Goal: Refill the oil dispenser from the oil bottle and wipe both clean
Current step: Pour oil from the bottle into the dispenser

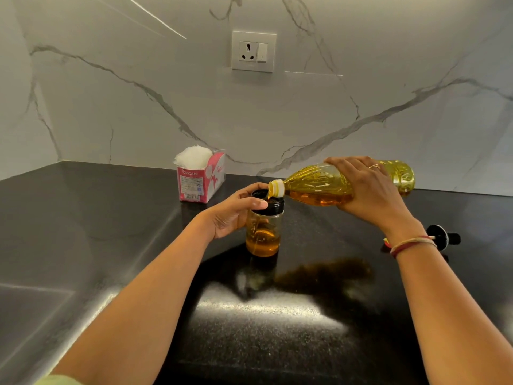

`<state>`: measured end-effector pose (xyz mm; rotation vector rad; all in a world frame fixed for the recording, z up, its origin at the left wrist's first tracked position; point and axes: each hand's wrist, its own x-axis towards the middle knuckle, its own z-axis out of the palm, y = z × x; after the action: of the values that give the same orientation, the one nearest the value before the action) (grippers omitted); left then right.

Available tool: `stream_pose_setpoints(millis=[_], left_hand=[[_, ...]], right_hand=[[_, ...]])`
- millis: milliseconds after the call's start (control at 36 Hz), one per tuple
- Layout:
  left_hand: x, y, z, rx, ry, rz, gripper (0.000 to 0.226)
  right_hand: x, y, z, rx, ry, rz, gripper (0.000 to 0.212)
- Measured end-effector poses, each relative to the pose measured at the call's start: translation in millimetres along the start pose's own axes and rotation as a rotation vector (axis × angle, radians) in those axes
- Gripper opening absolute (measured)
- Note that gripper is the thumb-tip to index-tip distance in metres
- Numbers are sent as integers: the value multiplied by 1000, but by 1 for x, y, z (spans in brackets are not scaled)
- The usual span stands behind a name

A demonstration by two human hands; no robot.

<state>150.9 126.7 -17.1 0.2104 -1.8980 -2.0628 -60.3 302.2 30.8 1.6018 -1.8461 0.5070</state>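
Note:
A clear glass oil dispenser [263,232] with a black collar stands upright on the black counter [111,245], about a third full of amber oil. My left hand [236,215] grips its top from the left. My right hand [369,190] holds the plastic oil bottle [316,184] tipped almost level, its yellow neck over the dispenser's mouth, with oil running in. The dispenser's black pour spout [444,237] lies on the counter to the right, partly hidden behind my right wrist.
A pink tissue box [201,177] with white tissue sticking out stands behind the dispenser near the marble wall. A socket and switch [254,51] sit on the wall above. The counter's corner runs off to the left.

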Motion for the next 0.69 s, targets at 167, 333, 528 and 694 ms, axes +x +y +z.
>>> stream_pose_setpoints(millis=[167,333,528,694], left_hand=[[0,0,-1,-17,-4,3,72],[0,0,-1,-28,-15,4,65],[0,0,-1,-29,-19,7,64],[0,0,-1,-27,-22,11,60]], right_hand=[[0,1,-1,38,-46,8,78],[0,3,-1,70,-89,37,80],[0,6,-2,73,-118,40,84],[-2,14,-3,65,-142,53,86]])
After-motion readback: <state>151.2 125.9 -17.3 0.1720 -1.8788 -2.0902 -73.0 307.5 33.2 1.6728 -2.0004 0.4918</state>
